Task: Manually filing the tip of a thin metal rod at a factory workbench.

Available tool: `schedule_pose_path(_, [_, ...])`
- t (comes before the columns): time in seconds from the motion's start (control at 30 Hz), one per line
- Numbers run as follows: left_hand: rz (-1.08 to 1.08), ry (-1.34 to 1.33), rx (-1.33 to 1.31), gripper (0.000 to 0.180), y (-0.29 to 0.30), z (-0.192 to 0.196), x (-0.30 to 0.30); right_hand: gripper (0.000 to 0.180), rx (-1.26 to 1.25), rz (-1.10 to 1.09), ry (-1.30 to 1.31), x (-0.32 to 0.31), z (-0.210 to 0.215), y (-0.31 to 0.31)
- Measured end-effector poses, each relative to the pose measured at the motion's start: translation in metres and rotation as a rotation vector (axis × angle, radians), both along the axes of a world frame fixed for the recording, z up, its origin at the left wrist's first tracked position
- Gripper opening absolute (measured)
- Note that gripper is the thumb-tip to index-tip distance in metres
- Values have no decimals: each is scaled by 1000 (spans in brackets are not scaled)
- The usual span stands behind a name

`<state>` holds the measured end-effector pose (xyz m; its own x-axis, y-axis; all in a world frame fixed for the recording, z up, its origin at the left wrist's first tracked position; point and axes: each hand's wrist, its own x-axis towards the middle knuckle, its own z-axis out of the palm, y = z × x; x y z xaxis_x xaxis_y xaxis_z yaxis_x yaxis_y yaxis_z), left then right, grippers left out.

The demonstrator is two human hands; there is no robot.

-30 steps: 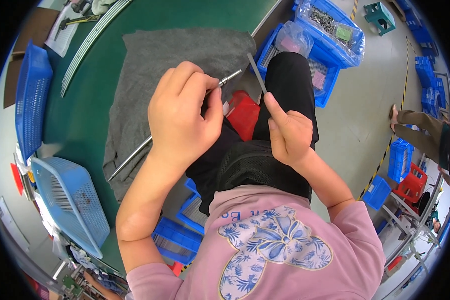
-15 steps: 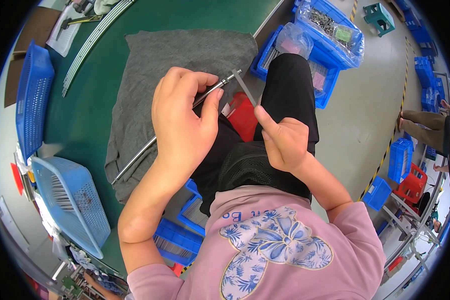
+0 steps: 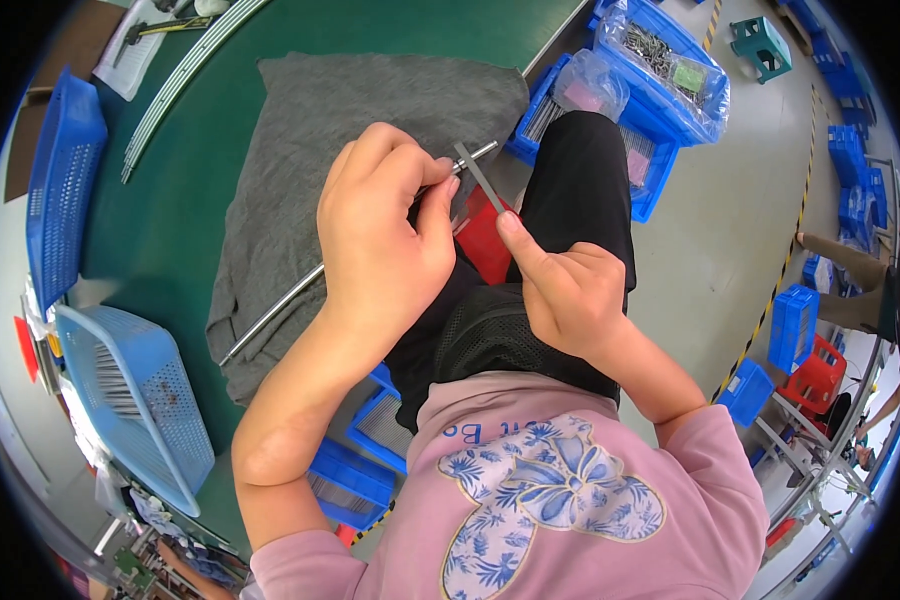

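My left hand (image 3: 382,225) pinches a thin, shiny metal rod (image 3: 278,310) between thumb and fingers. The rod slants from the lower left over a grey cloth (image 3: 310,125) up to its free end, just beyond my fingertips. My right hand (image 3: 578,292) is closed around a narrow, flat grey file (image 3: 483,182), thumb and finger pointing along it. The file crosses the rod near that free end and seems to touch it. My right palm hides the file's rear part; my left hand covers the rod's middle.
The cloth lies on a green tabletop (image 3: 185,215). Long silver rods (image 3: 175,92) curve at its upper left. Two blue baskets (image 3: 160,360) stand along the left side. Blue crates (image 3: 662,125) of metal parts sit beyond my knee. A teal stool (image 3: 760,48) stands on the floor.
My left hand and the rod have shifted slightly right. The file has moved a little left, so it crosses the rod farther back from the tip.
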<state>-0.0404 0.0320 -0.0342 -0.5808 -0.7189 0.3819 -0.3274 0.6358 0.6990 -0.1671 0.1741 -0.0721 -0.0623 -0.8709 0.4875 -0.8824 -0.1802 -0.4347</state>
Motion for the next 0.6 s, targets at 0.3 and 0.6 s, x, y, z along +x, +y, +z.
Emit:
schedule_pose_path(0.3, [-59, -5, -77, 12, -8, 6, -5, 58, 9, -46, 31, -4, 7, -2])
schedule_pose_path(0.6, [-63, 6, -41, 12, 9, -7, 2, 55, 50, -46, -13, 3, 3, 1])
